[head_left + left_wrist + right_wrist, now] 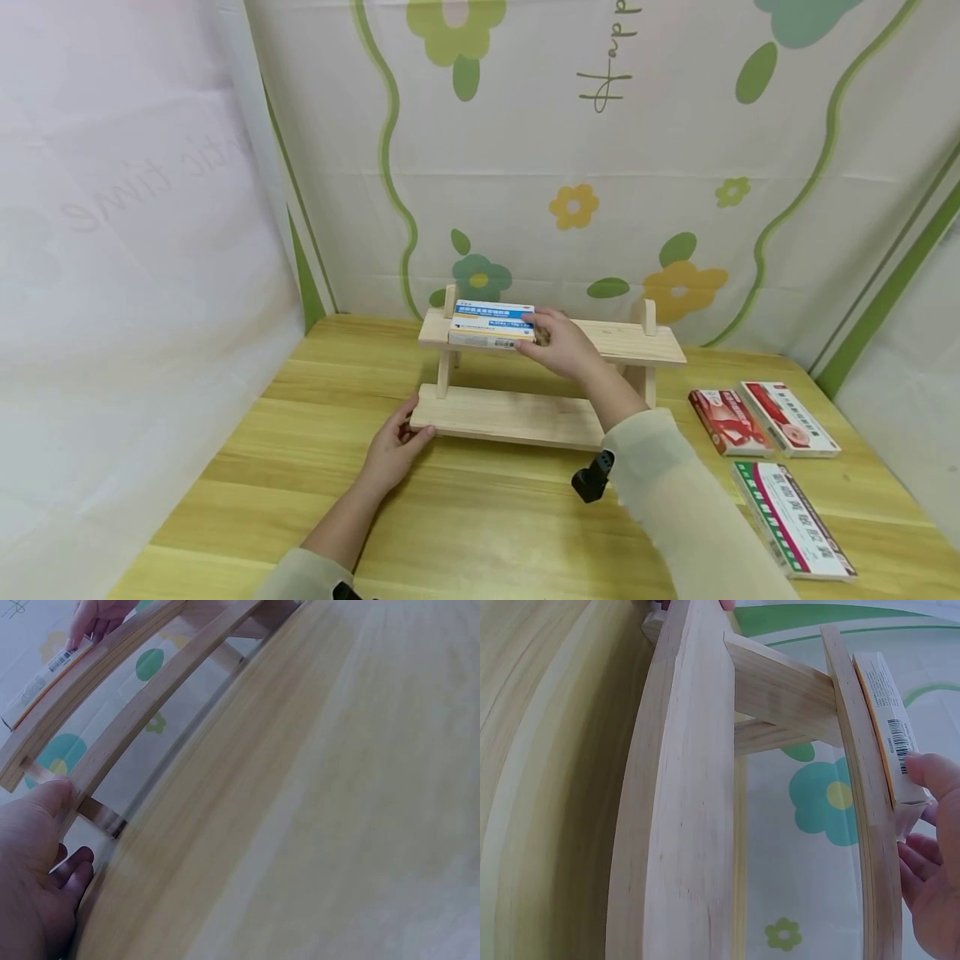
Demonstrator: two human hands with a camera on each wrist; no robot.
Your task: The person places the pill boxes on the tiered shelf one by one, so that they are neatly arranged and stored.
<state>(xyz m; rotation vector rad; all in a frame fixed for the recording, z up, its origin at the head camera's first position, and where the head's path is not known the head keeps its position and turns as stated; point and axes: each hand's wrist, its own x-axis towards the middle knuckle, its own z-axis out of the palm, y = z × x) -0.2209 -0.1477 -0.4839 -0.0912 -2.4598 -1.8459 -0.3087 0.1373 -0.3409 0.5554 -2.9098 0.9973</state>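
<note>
A two-tier wooden shelf (510,414) stands on the table. On the left part of its upper board (622,340) lies a blue, white and yellow medicine box (491,325), flat, printed face up. My right hand (558,346) pinches the right end of this box, thumb on its front side edge and fingers behind. The right wrist view shows the thumb by the barcode of the box (889,724). At the left end of the lower board (112,746), my left hand (392,446) grips the corner, thumb at the front edge and the other fingers curled around the end.
To the right on the wooden table (300,483) lie a red medicine box (729,422), a white and red box (791,419) and a larger white and green box (795,521). A printed floral cloth (517,150) hangs behind the shelf, and white cloth (135,292) hangs at the left.
</note>
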